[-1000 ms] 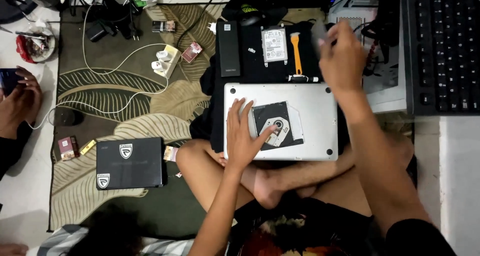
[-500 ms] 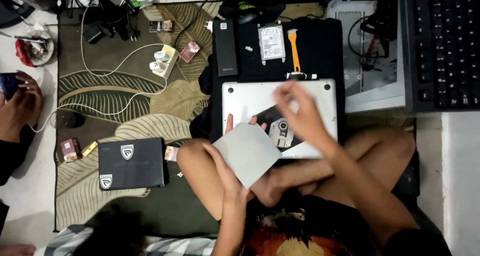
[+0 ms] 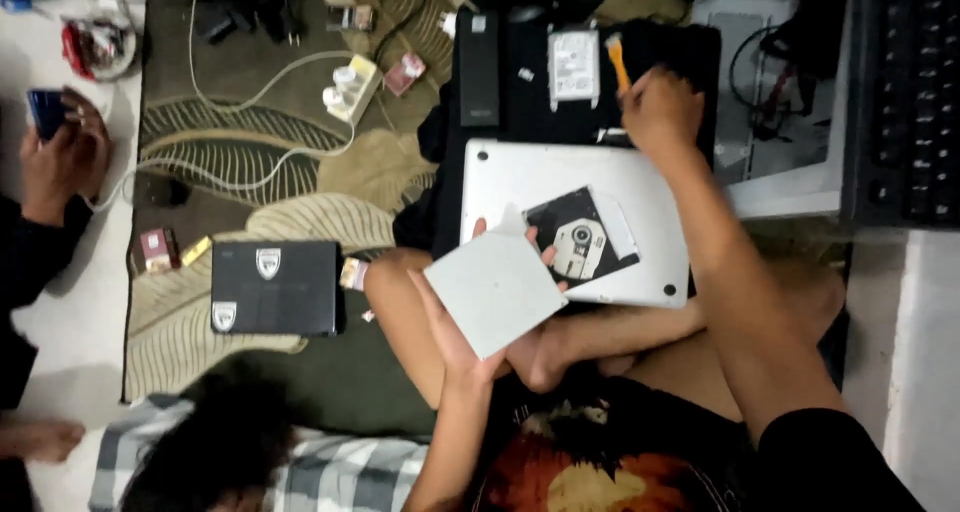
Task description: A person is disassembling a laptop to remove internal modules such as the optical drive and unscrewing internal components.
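My left hand (image 3: pixel 462 324) holds a flat square grey drive case (image 3: pixel 496 291) above my crossed legs. In front of me lies a silver laptop (image 3: pixel 520 182), turned bottom up, with a black optical drive (image 3: pixel 580 238) resting on it. My right hand (image 3: pixel 658 110) reaches past the laptop's far edge and closes around the orange handle of a screwdriver (image 3: pixel 618 62) on a black mat (image 3: pixel 690 47). A bare hard disk (image 3: pixel 573 66) and a long black block (image 3: pixel 479 54) lie beside it.
A black laptop (image 3: pixel 274 286) lies on the patterned rug (image 3: pixel 200 162) at left, near a white cable (image 3: pixel 250 102) and adapter. Another person's hands (image 3: pixel 60 157) hold a phone at far left. Someone in a checked shirt (image 3: pixel 330 472) lies below. A keyboard (image 3: pixel 905 92) sits at right.
My right hand left the optical drive on the laptop and went to the orange screwdriver at the far edge. My left hand still holds the grey case, now a little lower.
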